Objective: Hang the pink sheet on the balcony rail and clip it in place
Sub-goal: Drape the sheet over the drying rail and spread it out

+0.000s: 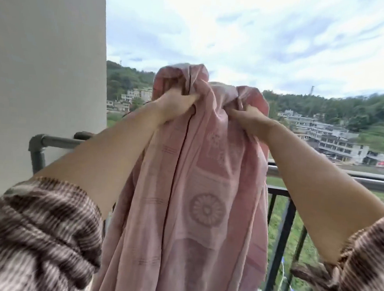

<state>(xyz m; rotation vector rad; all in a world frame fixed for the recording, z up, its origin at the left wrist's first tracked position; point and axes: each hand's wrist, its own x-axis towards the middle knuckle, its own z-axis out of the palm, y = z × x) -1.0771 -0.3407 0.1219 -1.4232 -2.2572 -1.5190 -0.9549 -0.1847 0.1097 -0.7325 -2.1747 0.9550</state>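
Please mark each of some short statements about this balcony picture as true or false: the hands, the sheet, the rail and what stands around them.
1. Both the left hand and the right hand grip the pink sheet. True.
2. The sheet lies spread flat over the balcony rail. False: it is bunched and held up, with its top well above the rail.
3. A clip already holds the sheet. False: nothing is seen fastened on it.
4. A pale wall stands on the person's left side. True.
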